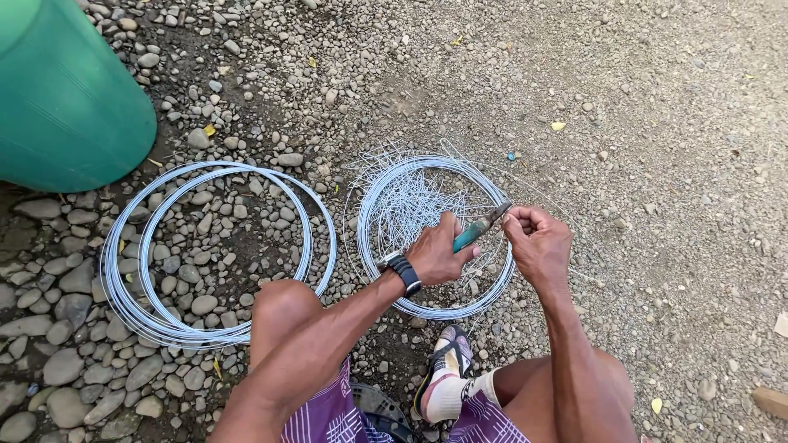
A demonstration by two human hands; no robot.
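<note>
Gravel ground (673, 164), wire coils (217, 254), green drum (66, 98)

Wire coils (217, 254) on gravel ground (657, 164)

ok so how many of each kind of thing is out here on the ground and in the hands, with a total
wire coils: 2, a large coil and a smaller coil holding cut wire pieces
pliers: 1, teal-handled pliers in the left hand, with the right hand at their tip
green barrel: 1
total: 4

Head view, steeply downward (close) over gravel ground (657, 123)
</note>
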